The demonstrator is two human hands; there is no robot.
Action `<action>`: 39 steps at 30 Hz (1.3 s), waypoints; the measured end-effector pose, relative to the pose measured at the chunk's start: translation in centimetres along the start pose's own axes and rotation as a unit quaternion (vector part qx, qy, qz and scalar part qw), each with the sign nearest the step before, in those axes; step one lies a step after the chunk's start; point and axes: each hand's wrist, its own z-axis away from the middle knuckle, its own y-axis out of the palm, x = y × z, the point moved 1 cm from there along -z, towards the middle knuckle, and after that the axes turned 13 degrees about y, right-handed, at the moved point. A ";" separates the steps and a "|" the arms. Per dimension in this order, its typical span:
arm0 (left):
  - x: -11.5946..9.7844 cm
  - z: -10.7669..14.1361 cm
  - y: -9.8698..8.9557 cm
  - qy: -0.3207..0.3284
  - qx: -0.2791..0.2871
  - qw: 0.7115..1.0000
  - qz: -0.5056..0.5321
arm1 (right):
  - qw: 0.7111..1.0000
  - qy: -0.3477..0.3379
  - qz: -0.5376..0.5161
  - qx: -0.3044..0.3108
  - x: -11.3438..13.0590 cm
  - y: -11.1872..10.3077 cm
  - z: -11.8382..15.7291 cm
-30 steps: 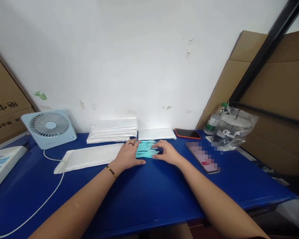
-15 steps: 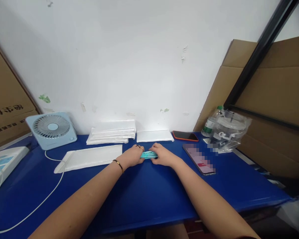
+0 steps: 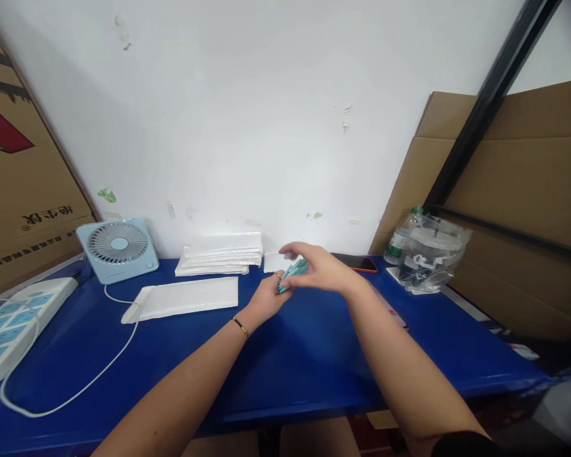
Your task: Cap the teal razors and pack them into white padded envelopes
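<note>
A small stack of thin teal sheets (image 3: 295, 271) is held tilted above the blue table, its near end low and its far end raised. My left hand (image 3: 265, 297) is closed on the lower left end, with a ring on a finger and a bracelet at the wrist. Around the other end curves my right hand (image 3: 321, 270), its thumb across the near side and its fingers arched over the far side. Part of the stack is hidden by the hands. Just behind them lies a white padded packet (image 3: 272, 263), partly covered by my right hand.
On the table (image 3: 266, 368), a long white packet (image 3: 185, 298) lies left of a pile of white packets (image 3: 221, 254). Farther left are a blue fan (image 3: 118, 251) and a power strip (image 3: 23, 324). Two phones (image 3: 359, 262) and a bagged cup (image 3: 431, 251) stand right.
The teal stack has gone from level to tilted and risen slightly. My right hand has lifted and turned over its upper end. The view has shifted a little left.
</note>
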 end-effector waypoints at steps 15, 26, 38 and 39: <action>-0.5 1.4 2.8 -0.122 -0.022 0.878 0.462 | 0.906 0.050 -0.412 0.084 -1.3 5.3 -0.3; -1.8 1.7 3.1 -0.162 0.057 0.842 0.511 | 0.845 0.141 -0.506 0.100 -2.7 9.2 1.3; -3.9 3.1 1.5 -0.199 0.355 0.657 0.634 | 0.781 0.052 -0.580 0.223 -3.1 8.3 2.5; -4.1 3.1 1.7 -0.191 0.359 0.653 0.640 | 0.775 0.054 -0.590 0.220 -2.9 8.3 2.6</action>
